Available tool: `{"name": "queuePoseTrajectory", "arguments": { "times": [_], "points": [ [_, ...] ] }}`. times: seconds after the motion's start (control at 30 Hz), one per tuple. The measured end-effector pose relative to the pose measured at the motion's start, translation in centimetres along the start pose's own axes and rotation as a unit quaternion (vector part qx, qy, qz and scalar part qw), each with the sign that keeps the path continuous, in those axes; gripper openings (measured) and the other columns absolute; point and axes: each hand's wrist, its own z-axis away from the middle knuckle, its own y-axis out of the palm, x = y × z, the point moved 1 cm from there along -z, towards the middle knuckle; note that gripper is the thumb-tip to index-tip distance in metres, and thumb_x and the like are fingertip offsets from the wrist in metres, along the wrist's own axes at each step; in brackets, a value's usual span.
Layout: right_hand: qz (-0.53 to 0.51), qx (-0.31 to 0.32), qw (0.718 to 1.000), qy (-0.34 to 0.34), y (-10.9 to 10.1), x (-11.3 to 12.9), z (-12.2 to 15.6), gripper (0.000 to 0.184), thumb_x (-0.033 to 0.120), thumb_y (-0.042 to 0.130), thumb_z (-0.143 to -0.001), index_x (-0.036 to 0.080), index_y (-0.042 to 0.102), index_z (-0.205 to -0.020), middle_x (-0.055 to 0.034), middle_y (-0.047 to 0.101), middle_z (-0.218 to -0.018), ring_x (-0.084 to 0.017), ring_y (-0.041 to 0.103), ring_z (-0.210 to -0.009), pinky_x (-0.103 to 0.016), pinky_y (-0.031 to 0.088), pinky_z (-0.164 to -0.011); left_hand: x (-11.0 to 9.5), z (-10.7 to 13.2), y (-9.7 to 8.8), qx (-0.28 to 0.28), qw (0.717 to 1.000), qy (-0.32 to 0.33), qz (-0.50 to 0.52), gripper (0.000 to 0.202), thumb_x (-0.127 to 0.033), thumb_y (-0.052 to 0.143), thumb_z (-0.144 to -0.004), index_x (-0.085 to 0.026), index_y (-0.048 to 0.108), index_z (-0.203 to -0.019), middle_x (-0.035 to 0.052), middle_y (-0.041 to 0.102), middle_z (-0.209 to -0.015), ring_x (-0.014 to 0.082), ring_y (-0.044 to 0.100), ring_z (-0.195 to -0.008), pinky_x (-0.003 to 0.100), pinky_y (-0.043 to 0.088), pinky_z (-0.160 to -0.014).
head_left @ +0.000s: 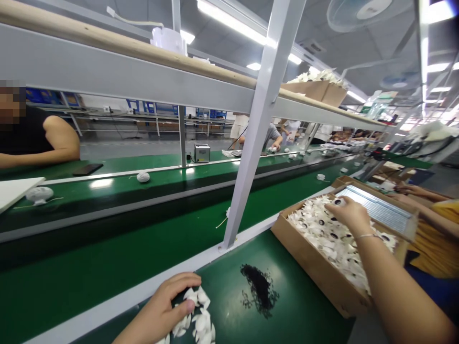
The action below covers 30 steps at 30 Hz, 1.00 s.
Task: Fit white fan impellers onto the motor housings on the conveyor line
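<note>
My right hand [349, 215] is over the cardboard box [308, 260] at the right, its fingers closed on a white plastic part [337, 202] with a dark round centre. Many similar white plastic parts [322, 234] fill the box below it. At the bottom, my left hand [170, 303] curls round a white plastic piece [191, 295], held between thumb and fingers just above the bench. More white curved pieces [203, 325] lie loose beside and under that hand. Between my hands a pile of tiny black pieces [261, 286] is spread on the green bench top [229, 315].
A slanted grey post [247, 143] rises from the bench edge. Beyond runs a green conveyor belt [143, 248] carrying white corded parts. A grey tray [375, 208] rests on the box's far end. A co-worker's arm [426, 196] is at right; another person [46, 138] sits across, left.
</note>
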Motion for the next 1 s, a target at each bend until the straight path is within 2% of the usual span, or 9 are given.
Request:
{"name": "queuePoseTrajectory", "arguments": {
  "times": [0.17,0.3,0.37,0.4,0.53,0.63,0.73,0.83,1.0],
  "points": [
    [-0.04,-0.054,0.998,-0.001,-4.8,3.4,3.9,0.065,0.058,0.063,-0.071,0.02,0.062,-0.124,-0.0204,0.068,-0.101,-0.042,0.064,-0.094,-0.05,0.051,-0.078,-0.8,0.3,0.3,0.032,0.999,0.016,-0.03,0.056,-0.057,0.054,-0.093,-0.041,0.044,-0.146,0.0013,0.035,-0.158,0.0324,0.032,-0.146,0.055,0.029,-0.118],
    [-0.136,-0.084,0.984,-0.074,-8.1,8.1,11.2,0.053,0.059,0.069,-0.065,0.029,0.065,-0.109,-0.0129,0.068,-0.093,-0.038,0.065,-0.081,-0.055,0.053,-0.076,-1.9,0.4,0.7,0.057,0.996,0.058,-0.023,0.056,-0.057,0.061,-0.088,-0.037,0.054,-0.139,0.0047,0.052,-0.147,0.0338,0.036,-0.142,0.054,0.029,-0.118],
    [-0.19,-0.065,0.961,-0.188,-8.4,10.9,15.8,0.046,0.057,0.07,-0.065,0.029,0.064,-0.102,-0.0108,0.067,-0.1,-0.036,0.065,-0.087,-0.052,0.055,-0.078,-2.1,0.2,0.6,0.06,0.995,0.082,0.005,0.053,-0.06,0.065,-0.084,-0.033,0.064,-0.13,0.0068,0.061,-0.136,0.0338,0.041,-0.138,0.051,0.034,-0.115],
    [-0.219,-0.053,0.941,-0.252,-8.1,12.3,18.1,0.042,0.052,0.071,-0.067,0.027,0.064,-0.1,-0.0107,0.066,-0.106,-0.035,0.064,-0.093,-0.049,0.055,-0.08,-2.1,0.1,0.5,0.061,0.993,0.093,0.024,0.052,-0.062,0.067,-0.082,-0.03,0.068,-0.123,0.0076,0.066,-0.129,0.0336,0.044,-0.135,0.05,0.036,-0.114],
    [-0.288,0.183,0.84,-0.422,-4.0,18.0,27.2,0.03,0.024,0.068,-0.075,0.027,0.062,-0.104,-0.0062,0.06,-0.115,-0.023,0.062,-0.101,-0.034,0.055,-0.083,-1.5,-0.2,-0.1,0.058,0.98,0.14,0.131,0.051,-0.067,0.057,-0.086,-0.022,0.077,-0.101,0.0111,0.072,-0.112,0.0295,0.061,-0.113,0.043,0.043,-0.105],
    [-0.321,0.314,0.757,-0.474,0.4,21.2,32.7,0.038,0.017,0.07,-0.067,0.025,0.061,-0.102,-0.0046,0.057,-0.116,-0.02,0.061,-0.098,-0.029,0.053,-0.084,-0.8,-0.1,-0.6,-0.007,0.965,0.125,0.232,0.06,-0.069,0.049,-0.089,-0.02,0.068,-0.12,0.0131,0.064,-0.127,0.0302,0.058,-0.118,0.043,0.042,-0.106],
    [-0.33,0.366,0.687,-0.534,4.2,22.8,36.1,0.047,0.019,0.076,-0.058,0.024,0.062,-0.103,-0.0044,0.058,-0.116,-0.02,0.06,-0.096,-0.03,0.052,-0.085,-0.4,0.2,-0.6,-0.021,0.959,0.097,0.267,0.07,-0.071,0.049,-0.089,-0.021,0.053,-0.138,0.013,0.055,-0.14,0.0315,0.052,-0.127,0.045,0.039,-0.109],
    [-0.343,0.359,0.656,-0.568,6.1,23.4,37.3,0.061,0.024,0.079,-0.057,0.025,0.062,-0.116,-0.0061,0.058,-0.121,-0.023,0.059,-0.105,-0.033,0.051,-0.092,-0.5,0.2,-0.5,-0.002,0.972,0.1,0.215,0.068,-0.07,0.055,-0.086,-0.021,0.059,-0.133,0.0117,0.06,-0.134,0.0308,0.055,-0.123,0.042,0.041,-0.108],
    [-0.302,0.359,0.648,-0.601,6.1,22.9,37.4,0.083,0.041,0.082,-0.064,0.028,0.05,-0.14,-0.0116,0.038,-0.15,-0.032,0.041,-0.135,-0.045,0.04,-0.11,-0.5,-0.1,-0.6,0.01,0.973,0.115,0.198,0.063,-0.067,0.059,-0.085,-0.018,0.065,-0.124,0.0109,0.069,-0.119,0.0283,0.063,-0.111,0.037,0.048,-0.098]
  ]
}}
